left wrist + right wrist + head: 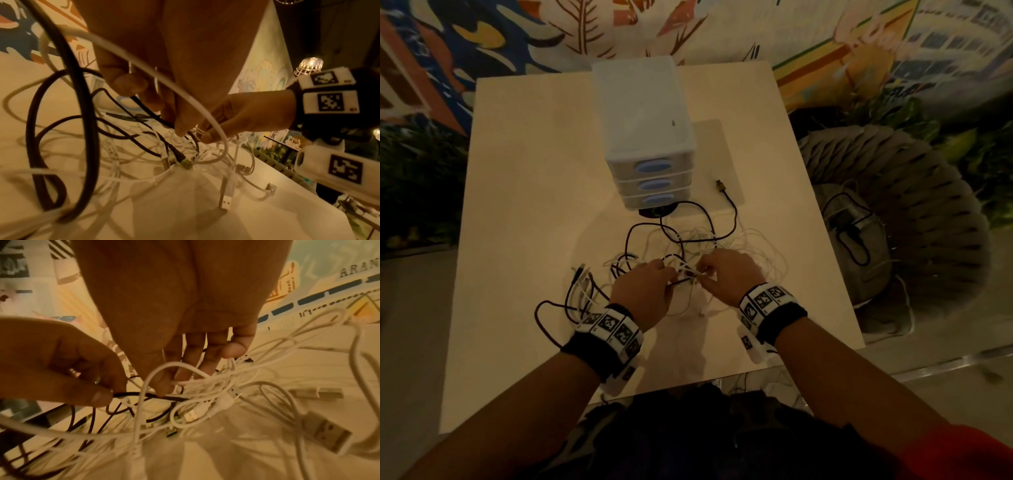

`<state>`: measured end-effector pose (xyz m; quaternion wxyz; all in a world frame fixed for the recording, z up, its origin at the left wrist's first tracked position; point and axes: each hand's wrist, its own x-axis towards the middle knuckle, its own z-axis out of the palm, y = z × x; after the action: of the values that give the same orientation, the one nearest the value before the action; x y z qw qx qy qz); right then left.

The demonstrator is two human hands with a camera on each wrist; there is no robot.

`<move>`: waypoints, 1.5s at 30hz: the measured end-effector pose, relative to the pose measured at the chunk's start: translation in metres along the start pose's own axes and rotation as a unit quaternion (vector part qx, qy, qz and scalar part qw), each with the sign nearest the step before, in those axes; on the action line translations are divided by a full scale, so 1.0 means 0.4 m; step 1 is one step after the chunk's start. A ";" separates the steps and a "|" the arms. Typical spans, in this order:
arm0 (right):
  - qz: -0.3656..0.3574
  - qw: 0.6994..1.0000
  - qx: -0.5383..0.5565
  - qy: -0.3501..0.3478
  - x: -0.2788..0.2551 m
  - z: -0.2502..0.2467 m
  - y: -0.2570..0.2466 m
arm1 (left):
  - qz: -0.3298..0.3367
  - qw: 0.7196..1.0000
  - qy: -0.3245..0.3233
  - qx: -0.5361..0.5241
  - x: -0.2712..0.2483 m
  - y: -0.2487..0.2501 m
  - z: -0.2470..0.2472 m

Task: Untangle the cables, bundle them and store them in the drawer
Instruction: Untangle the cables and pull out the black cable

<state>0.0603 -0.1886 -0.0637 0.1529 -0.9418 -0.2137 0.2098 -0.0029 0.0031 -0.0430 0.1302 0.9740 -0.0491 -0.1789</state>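
While both forearms reach in from the near edge, the hands meet over the cable tangle [688, 260] mid-table.
Left hand [642, 293]: palm down, wrist banded with marker tags, fingers curled; thumb and forefinger pinch a black cable [131, 394], seen plainly in the right wrist view.
Right hand [726, 274]: palm down, just right of the left hand, nearly touching it; fingertips [164, 389] bent down into the knot, pinching white strands together with the black cable.
Tangle: white cables [756, 253] and black ones looped together, lying on the table [517, 171], spreading left and right of the hands; part lifted at the fingers.
Loose ends: a black lead with a plug [719, 185] runs far right; white USB plugs [327, 434] lie near the right hand.
Drawer unit [643, 137]: three drawers with blue handles, all closed, standing far of the tangle, apart from both hands.
Off table: round woven chair [914, 212] at right.
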 end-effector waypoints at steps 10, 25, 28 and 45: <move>0.092 0.979 0.130 0.130 0.026 -0.062 0.107 | 0.016 0.998 0.050 -0.045 -0.056 -0.012 -0.039; -0.064 0.988 0.127 0.059 -0.046 -0.026 0.042 | -0.041 0.967 0.180 -0.175 -0.053 -0.012 -0.105; -0.029 0.989 0.128 0.071 -0.034 -0.014 0.054 | -0.050 0.970 0.173 -0.162 -0.059 -0.011 -0.119; -0.058 0.990 0.081 0.104 -0.027 -0.101 0.014 | 0.105 0.967 0.223 0.066 0.006 0.111 -0.196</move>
<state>0.0720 -0.2064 -0.0275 0.2624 -0.9288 -0.2335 0.1182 0.0256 -0.0215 0.0392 0.0912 0.9850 -0.1329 0.0614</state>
